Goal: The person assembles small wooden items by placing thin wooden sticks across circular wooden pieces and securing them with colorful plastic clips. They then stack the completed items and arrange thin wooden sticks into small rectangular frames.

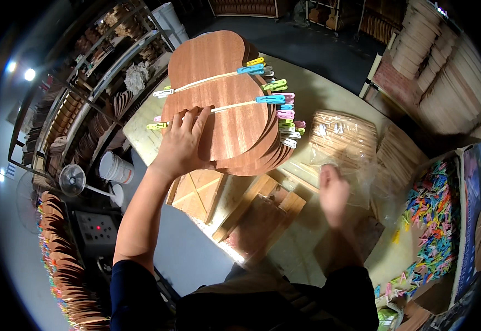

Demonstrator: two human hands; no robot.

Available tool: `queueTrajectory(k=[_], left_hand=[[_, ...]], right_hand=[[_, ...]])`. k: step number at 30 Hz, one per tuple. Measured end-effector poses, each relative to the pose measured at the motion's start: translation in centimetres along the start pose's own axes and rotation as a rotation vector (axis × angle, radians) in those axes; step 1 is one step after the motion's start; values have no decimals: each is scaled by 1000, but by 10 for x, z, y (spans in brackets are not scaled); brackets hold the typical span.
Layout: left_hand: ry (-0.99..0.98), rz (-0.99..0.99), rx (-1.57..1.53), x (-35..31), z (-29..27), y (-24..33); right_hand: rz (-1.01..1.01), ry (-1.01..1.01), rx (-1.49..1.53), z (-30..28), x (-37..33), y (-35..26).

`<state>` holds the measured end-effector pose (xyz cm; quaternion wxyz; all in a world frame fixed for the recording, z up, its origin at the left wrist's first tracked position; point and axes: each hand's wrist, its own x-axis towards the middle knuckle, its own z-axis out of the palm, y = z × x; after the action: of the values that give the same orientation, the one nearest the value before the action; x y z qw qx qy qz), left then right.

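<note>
A stack of thin brown guitar-shaped wooden boards (210,132) lies in front of me. Across the top board run two pale wooden strips, the upper strip (206,81) and the lower strip (232,107), with coloured plastic clips (271,99) at their ends. My left hand (182,140) rests on the top board, fingers spread, fingertips by the lower strip and thumb near the board's edge. To the right, my right hand (334,193) hovers beside a clear plastic bag (356,171) next to bundled wooden sticks (342,132). Its fingers are curled but blurred, and whether they hold anything is unclear.
Wooden block frames (262,215) stand on the pale table (307,248) nearest me. At the right is a box (475,209) with many coloured clips (431,215). Shelves (97,71) with wooden parts line the left, near a fan (73,180) and a white bucket (116,167).
</note>
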<state>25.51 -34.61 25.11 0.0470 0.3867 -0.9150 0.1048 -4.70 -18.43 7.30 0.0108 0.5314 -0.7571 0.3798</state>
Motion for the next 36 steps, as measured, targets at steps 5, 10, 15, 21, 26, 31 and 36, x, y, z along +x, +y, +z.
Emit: queueTrajectory(k=[5,10,15,21,26,31,36], left_hand=[[3,24,1,10,-3,-1],[5,41,-203,5,-5,-14],[77,107,-155,-2,-4,-25],[-40,46,-65,6,-8,-46],[-115,65,-65,23,9,-60],[-126,61,-99,22,1,-59],[-99,7,-96,19,6,-69]], right_hand=[[846,-704,1114,123,10,23],[677,-777,1799,207,15,38],[893,-825,1628,211,19,34],[812,-985,1617,217,43,71],[667,-878,1566,227,40,49],[784,-653,1716,257,44,48],[1092,-490,1721,234,64,-25]])
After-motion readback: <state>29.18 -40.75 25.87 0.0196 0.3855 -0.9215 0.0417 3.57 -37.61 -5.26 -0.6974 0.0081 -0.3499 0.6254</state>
